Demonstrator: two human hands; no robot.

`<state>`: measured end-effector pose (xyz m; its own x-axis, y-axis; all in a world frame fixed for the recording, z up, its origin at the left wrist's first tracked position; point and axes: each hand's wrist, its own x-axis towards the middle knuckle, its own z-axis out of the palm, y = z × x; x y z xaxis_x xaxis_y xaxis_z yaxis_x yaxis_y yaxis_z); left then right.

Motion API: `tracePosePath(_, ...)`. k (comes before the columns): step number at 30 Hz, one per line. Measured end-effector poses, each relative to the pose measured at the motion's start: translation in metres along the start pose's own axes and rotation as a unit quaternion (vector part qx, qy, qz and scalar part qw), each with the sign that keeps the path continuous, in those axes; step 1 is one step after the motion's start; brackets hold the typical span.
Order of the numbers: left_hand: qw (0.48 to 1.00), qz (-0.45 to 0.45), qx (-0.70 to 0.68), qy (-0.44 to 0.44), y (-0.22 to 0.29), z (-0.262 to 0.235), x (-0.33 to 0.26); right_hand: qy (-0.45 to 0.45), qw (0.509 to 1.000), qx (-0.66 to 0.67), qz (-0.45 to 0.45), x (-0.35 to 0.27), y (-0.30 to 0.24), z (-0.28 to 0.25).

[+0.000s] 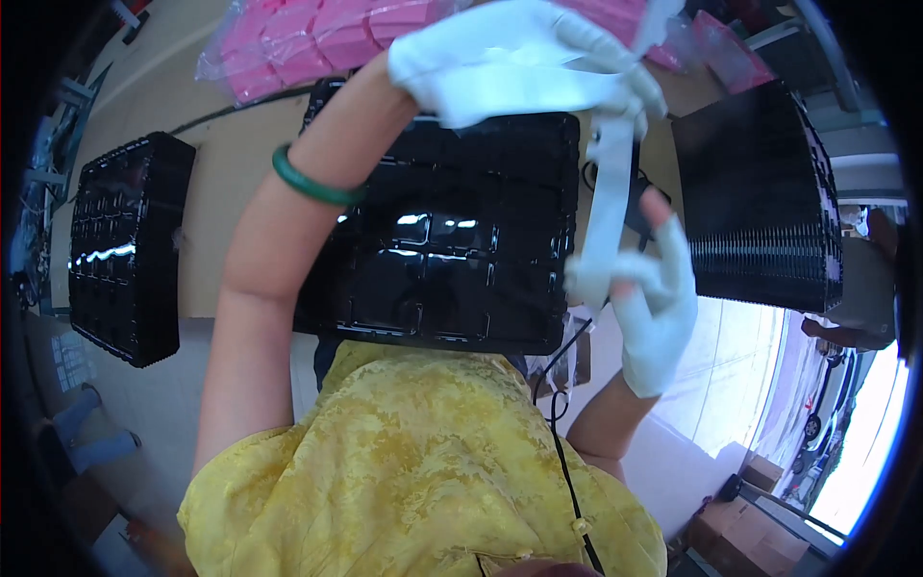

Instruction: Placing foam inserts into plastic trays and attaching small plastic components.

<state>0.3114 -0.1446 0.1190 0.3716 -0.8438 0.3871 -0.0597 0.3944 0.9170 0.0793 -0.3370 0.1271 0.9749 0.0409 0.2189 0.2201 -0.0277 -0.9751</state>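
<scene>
My left hand (524, 48), in a white glove, is raised over the far side of the table with its fingers bent down around one end of a flat white strip (608, 207). From there the strip runs down to my right hand (654, 322), whose gloved fingers pinch its lower part; the thumb and one fingertip are bare. Another white band (538, 93) lies along the underside of my left hand. Below both hands sits a glossy black plastic tray (442, 250) with moulded compartments, close to my body. Neither hand touches it.
On the left stands a stack of black trays (125, 245), and a taller stack (760, 202) is at the right. Pink blocks in clear plastic (317, 43) lie at the back. A black cable (567, 452) hangs before me. Other people's limbs show at both sides.
</scene>
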Motion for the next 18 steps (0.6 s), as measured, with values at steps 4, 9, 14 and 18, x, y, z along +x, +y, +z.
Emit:
tracePosePath(4,0.982,0.155,-0.073,-0.076,0.015,0.052,-0.037,-0.005,0.997,0.050,0.065,-0.009,0.011,0.002)
tracePosePath(9,0.978,0.155,-0.124,-0.058,-0.001,0.107,-0.068,-0.227,0.911,0.249,0.240,-0.051,0.016,0.030)
tracePosePath(14,0.964,0.134,-0.223,-0.056,-0.015,0.151,-0.091,-0.176,0.906,0.312,0.226,-0.095,0.013,0.047)
tracePosePath(18,0.942,0.172,-0.282,-0.065,-0.020,0.181,-0.105,-0.040,0.951,0.255,0.171,-0.117,0.021,0.064)
